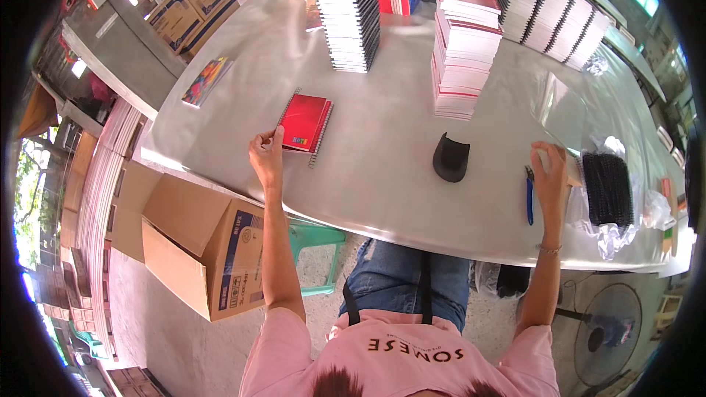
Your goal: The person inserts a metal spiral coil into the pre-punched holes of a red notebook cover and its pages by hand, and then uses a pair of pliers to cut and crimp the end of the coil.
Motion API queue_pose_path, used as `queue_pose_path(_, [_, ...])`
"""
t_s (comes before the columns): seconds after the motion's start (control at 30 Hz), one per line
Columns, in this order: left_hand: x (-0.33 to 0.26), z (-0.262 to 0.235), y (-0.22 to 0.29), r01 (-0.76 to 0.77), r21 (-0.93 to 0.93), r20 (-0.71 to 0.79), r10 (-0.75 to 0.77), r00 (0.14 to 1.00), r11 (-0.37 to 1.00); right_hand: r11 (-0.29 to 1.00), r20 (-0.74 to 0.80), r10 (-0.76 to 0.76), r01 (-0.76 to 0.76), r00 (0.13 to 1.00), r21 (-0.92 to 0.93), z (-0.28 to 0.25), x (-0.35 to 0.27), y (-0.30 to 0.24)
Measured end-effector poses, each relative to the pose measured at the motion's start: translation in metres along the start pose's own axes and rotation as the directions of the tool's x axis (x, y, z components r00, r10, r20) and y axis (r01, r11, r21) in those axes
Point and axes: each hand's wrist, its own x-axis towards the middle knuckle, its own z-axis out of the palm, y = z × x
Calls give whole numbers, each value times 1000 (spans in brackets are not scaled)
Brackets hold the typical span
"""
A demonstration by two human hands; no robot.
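My left hand (pixel 266 153) rests on the near left corner of a small stack of red spiral-bound notebooks (pixel 306 122) lying flat on the grey table (pixel 382 176); its fingers pinch the corner. My right hand (pixel 548 170) is far to the right, its fingers closed around a pale flat object (pixel 570 162) next to a bundle of black spiral bindings (pixel 607 189). A blue-handled tool (pixel 529 202) lies just left of that hand.
A black curved object (pixel 450 157) lies mid-table. Tall stacks of notebooks stand at the back: a dark-edged one (pixel 350 15), a red-and-white one (pixel 463 51), slanted white ones (pixel 555 15). An open cardboard box (pixel 206 250) and a green stool (pixel 316 246) are on the floor at left. A fan (pixel 607 334) stands lower right.
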Motion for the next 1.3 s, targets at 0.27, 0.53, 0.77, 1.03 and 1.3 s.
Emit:
queue_pose_path(0.27, [-3,-2,-3,2,93,53,-7,999,996,872,11,-30,21,999,489,3,116,-71])
queue_pose_path(0.53, [-9,1,2,-75,166,53,67,996,983,871,236,82,-185,968,456,7,196,-125])
queue_pose_path(0.77, [-20,4,22,-128,140,-37,135,990,982,800,406,109,-323,907,505,22,220,-124])
queue_pose_path(1.03, [-36,17,163,-261,-271,90,294,952,927,843,232,-13,-114,973,525,23,230,-115])
queue_pose_path(1.3, [-65,7,297,-772,-200,15,790,613,603,818,-242,-441,498,864,287,-11,154,-138])
